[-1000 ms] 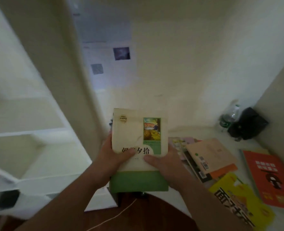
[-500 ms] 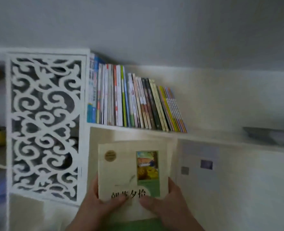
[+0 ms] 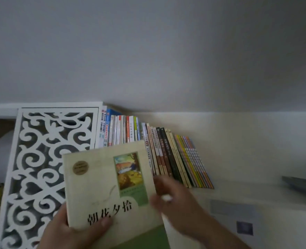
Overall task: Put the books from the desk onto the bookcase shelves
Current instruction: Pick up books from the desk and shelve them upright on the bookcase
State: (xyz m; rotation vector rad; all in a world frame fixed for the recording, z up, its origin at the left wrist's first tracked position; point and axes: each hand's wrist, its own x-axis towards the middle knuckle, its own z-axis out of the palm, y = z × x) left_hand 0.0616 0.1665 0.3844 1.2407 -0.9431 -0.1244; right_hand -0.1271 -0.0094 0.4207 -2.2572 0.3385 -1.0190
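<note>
A cream and green book (image 3: 102, 178) with a small picture on its cover is raised in front of the top shelf (image 3: 238, 192) of the white bookcase. My left hand (image 3: 71, 229) grips its lower left corner, thumb across the cover. My right hand (image 3: 173, 200) is off the book, blurred, just right of its edge, with fingers reaching toward the row of books (image 3: 166, 151) on the shelf. That row stands upright at the left and leans right at its end.
A white carved lattice panel (image 3: 46, 168) closes the compartment left of the book row. A flat grey object (image 3: 301, 182) lies on the shelf at the far right. Shelf surface shows right of the leaning books. The ceiling is close above.
The view swung up from the desk to the top shelf. The book rose toward the row, and my right hand let go of it and moved right toward the leaning books.
</note>
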